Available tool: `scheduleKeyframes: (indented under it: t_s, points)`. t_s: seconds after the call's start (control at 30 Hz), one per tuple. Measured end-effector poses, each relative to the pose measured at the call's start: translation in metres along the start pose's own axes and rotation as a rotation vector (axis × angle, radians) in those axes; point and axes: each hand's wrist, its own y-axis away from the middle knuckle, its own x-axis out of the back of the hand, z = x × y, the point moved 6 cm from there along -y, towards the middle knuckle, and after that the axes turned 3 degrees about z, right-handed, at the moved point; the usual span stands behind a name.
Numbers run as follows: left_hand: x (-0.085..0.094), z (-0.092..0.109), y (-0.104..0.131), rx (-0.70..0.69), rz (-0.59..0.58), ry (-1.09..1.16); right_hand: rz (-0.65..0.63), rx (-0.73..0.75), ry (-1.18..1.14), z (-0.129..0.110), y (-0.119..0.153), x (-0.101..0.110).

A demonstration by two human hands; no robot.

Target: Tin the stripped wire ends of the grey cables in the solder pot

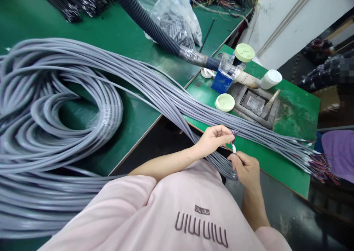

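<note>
My left hand (214, 140) pinches the thin coloured wires (234, 134) that fan out of one cable's end. Just below, my right hand (246, 166) grips that grey cable near its white sleeve (233, 148). Behind my hands a thick bundle of grey cables (204, 109) runs across the bench, its stripped multicoloured wire ends (323, 168) spread at the right edge. More grey cables (221, 164) hang in a bunch below my left wrist.
Large coils of grey cable (110, 121) fill the left bench. A solder pot (253, 103) stands beyond the bundle, with a black extraction hose (149, 22), a blue box (221, 82), a pale green lid (225, 102) and a white cup (271, 79) around it. A plastic bag (177, 22) lies behind.
</note>
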Motion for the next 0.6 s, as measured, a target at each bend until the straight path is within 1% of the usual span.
scheduleKeyframes:
  t_s: [0.17,0.3,0.4,0.5,0.6]
  points:
    - [0.003,-0.006,-0.001,0.061,0.003,0.061,-0.002,-0.022,-0.074,0.000,-0.002,0.000]
    - [0.004,-0.011,-0.001,0.104,0.014,0.111,0.056,-0.114,-0.251,0.001,-0.011,-0.001]
    - [0.002,-0.014,-0.001,0.088,0.023,0.117,0.132,-0.154,-0.365,-0.002,-0.022,0.001]
    - [0.001,-0.011,0.000,0.044,0.033,0.100,0.175,-0.149,-0.371,-0.006,-0.033,0.002]
    - [-0.002,-0.004,0.002,-0.002,0.018,0.104,0.199,-0.131,-0.361,-0.011,-0.040,0.004]
